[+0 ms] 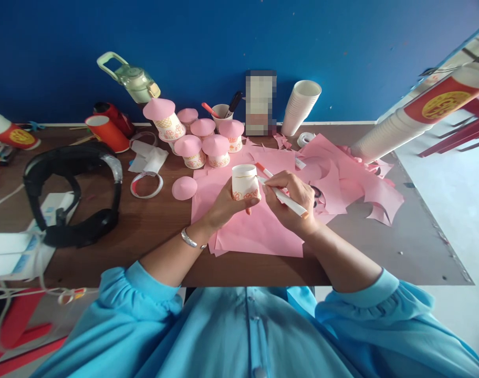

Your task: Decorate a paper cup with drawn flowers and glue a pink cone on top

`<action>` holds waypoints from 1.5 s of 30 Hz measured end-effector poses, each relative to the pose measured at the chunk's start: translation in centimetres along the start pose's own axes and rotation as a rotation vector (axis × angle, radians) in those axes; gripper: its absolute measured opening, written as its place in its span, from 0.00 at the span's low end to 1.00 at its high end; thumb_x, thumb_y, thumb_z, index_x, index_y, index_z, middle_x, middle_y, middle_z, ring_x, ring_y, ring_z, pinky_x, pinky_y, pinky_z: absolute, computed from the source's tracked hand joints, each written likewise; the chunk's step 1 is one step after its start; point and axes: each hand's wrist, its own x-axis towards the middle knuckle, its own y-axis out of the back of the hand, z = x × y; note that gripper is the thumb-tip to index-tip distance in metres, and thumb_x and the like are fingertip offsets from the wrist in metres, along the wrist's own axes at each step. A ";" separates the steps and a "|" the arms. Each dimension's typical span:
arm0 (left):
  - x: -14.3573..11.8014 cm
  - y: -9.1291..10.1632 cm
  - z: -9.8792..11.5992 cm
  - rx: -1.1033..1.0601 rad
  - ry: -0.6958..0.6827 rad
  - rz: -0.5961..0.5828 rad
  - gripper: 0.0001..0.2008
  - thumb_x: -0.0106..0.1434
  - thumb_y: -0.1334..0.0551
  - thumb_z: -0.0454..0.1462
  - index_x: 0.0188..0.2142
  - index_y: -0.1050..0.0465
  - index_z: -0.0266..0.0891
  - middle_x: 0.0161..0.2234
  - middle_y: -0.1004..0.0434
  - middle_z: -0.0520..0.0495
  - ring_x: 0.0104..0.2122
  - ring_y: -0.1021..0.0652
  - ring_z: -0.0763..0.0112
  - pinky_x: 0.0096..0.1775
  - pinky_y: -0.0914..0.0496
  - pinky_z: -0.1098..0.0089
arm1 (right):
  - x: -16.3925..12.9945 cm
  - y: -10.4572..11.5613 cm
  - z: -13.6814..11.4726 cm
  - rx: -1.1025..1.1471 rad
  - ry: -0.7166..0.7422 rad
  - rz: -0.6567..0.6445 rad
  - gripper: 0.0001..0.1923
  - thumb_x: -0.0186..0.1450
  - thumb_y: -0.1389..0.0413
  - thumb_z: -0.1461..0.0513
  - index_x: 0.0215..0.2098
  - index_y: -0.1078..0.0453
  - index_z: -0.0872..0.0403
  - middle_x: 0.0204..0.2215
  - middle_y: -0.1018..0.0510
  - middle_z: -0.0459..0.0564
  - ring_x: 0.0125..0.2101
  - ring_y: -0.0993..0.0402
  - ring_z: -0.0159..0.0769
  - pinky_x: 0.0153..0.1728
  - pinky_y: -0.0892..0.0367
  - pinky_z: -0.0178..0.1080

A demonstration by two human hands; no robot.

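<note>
My left hand (227, 203) is wrapped round a white paper cup (244, 181), which is held above pink paper sheets (259, 231). The cup carries a drawn line near its top and orange flower drawings lower down. In my right hand (297, 202) is a white marker (287, 201) with an orange end, its tip at the cup's right side. An orange marker cap or pen (263, 169) shows just behind the cup. To the left stand several decorated cups with pink cone roofs (189, 147), and a loose pink paper cone (185, 188) lies near them.
Pink paper scraps (342, 178) and partly hidden scissors (317, 195) lie on the right. A stack of paper cups (301, 107) stands by the wall, near a cup of pens (221, 112). Tape rolls (146, 185), a black headset-like frame (74, 239) and a bottle (135, 81) are leftward.
</note>
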 end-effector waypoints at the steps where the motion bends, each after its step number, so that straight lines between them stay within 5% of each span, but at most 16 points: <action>1: 0.0 0.0 0.0 -0.004 -0.005 -0.008 0.21 0.55 0.21 0.46 0.39 0.27 0.40 0.33 0.26 0.50 0.30 0.27 0.72 0.27 0.28 0.72 | 0.0 0.0 0.0 0.002 0.000 -0.005 0.07 0.69 0.42 0.69 0.37 0.31 0.50 0.26 0.20 0.42 0.25 0.22 0.32 0.27 0.29 0.34; 17: 0.2 0.2 -0.3 -0.031 0.001 0.065 0.25 0.53 0.20 0.46 0.42 0.29 0.39 0.35 0.25 0.50 0.31 0.26 0.73 0.26 0.28 0.73 | 0.1 0.2 -0.3 0.017 0.048 -0.014 0.08 0.67 0.42 0.70 0.37 0.33 0.49 0.26 0.21 0.42 0.23 0.24 0.31 0.24 0.31 0.33; 21: 0.2 0.4 -0.9 0.112 -0.020 0.177 0.30 0.51 0.20 0.46 0.46 0.32 0.40 0.36 0.24 0.50 0.32 0.24 0.70 0.29 0.27 0.69 | -0.2 0.0 -0.8 0.011 0.183 0.014 0.09 0.69 0.41 0.70 0.41 0.31 0.49 0.28 0.20 0.43 0.25 0.21 0.32 0.26 0.26 0.35; 27: -0.2 0.3 -1.1 0.462 -0.026 0.345 0.25 0.53 0.25 0.41 0.45 0.34 0.42 0.41 0.22 0.48 0.38 0.22 0.64 0.37 0.25 0.63 | -1.4 -0.9 -1.2 -0.118 0.383 -0.101 0.07 0.71 0.39 0.67 0.45 0.31 0.51 0.31 0.18 0.46 0.27 0.21 0.33 0.27 0.26 0.37; 45: -0.1 -0.1 -1.6 0.591 -0.130 0.382 0.25 0.52 0.24 0.40 0.43 0.37 0.44 0.40 0.21 0.48 0.38 0.18 0.62 0.35 0.22 0.63 | -1.5 -0.9 -0.8 -0.207 0.345 -0.121 0.06 0.74 0.40 0.67 0.47 0.31 0.55 0.33 0.19 0.49 0.28 0.22 0.34 0.29 0.29 0.38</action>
